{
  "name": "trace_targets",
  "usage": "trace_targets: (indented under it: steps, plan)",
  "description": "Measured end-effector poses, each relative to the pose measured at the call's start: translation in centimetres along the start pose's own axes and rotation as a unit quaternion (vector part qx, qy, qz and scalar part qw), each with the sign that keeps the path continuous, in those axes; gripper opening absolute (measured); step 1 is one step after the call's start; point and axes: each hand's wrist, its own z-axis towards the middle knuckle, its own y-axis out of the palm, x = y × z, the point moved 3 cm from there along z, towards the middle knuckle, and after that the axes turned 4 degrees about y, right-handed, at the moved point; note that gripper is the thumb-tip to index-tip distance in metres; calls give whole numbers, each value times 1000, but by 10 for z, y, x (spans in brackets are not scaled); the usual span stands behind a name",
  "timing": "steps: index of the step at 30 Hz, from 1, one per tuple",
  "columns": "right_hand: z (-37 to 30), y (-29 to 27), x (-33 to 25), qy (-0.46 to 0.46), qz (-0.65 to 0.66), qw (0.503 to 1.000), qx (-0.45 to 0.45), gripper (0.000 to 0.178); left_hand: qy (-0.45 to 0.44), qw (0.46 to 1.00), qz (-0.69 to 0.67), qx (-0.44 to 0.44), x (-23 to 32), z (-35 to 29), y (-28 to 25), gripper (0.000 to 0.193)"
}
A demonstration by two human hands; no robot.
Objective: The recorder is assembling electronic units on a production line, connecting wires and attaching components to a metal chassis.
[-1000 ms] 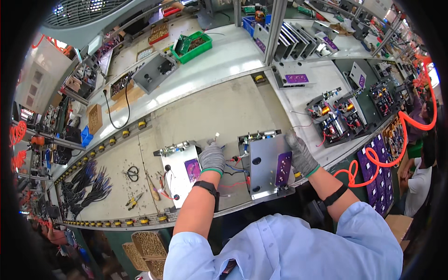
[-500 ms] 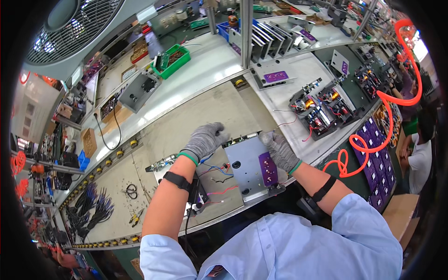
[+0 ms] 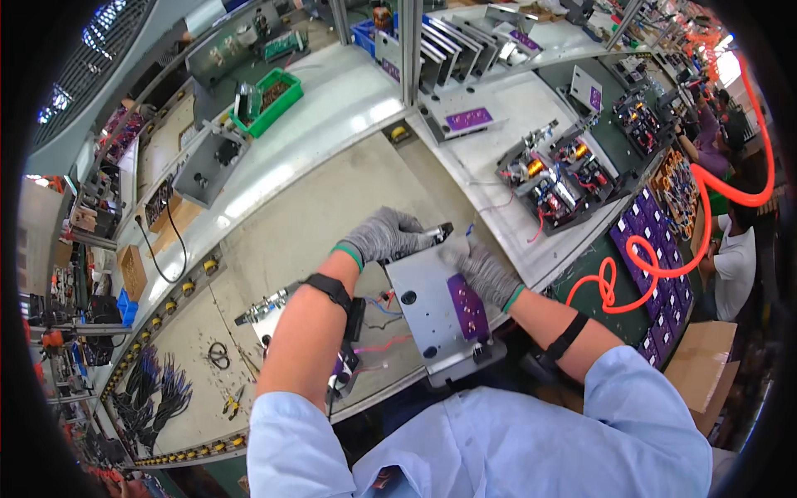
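A grey metal panel (image 3: 425, 311) with black round feet and a purple label (image 3: 467, 309) lies tilted in front of me on the bench. My left hand (image 3: 386, 236), in a grey knit glove, has its fingers closed on the panel's far edge, beside a dark end fitting (image 3: 440, 232). Gloved likewise, my right hand (image 3: 483, 271) grips the far right corner; its fingertips are slightly blurred. Just beyond them shows a thin wire with a blue part (image 3: 471, 228). Red and blue wires (image 3: 383, 342) run from the panel's left side toward an opened unit (image 3: 342, 369) partly behind my left forearm.
Black cable bundles (image 3: 154, 394), yellow-handled cutters (image 3: 233, 402) and black-handled scissors (image 3: 218, 355) lie at left. Open units with copper coils (image 3: 556, 178) stand at right, before a coiled orange air hose (image 3: 664, 257). A green bin (image 3: 267, 101) sits on the far ledge.
My left hand has moved right along the panel's far edge, closer to my right hand. The panel has shifted slightly and tilted. My view has turned, moving the surroundings left.
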Motion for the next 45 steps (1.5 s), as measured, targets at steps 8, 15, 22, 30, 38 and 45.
trace_targets:
  steps: [8, 15, 22, 30, 38, 45]
  plan:
    - [26, 13, 50, 131, -109, 985, -24, 56, 7, 998, -44, 39, -13, -2, 17, 49]
    - [26, 6, 42, 162, 58, 985, -6, 50, 66, 995, -38, 65, -27, -11, 26, 51]
    - [-76, 12, -26, -140, -445, 880, -84, 45, 130, 883, 216, 396, 6, -99, 30, 50]
    - [-101, 24, -15, -227, -683, 631, -291, 10, 96, 940, 92, 315, -9, -181, 111, 41]
    - [-83, -27, -15, -200, -486, 813, -252, 25, 159, 925, 229, 258, -12, -166, 194, 71]
    - [-34, -74, 44, 71, -338, 936, -72, 47, 106, 895, 294, 319, -22, -143, 210, 62]
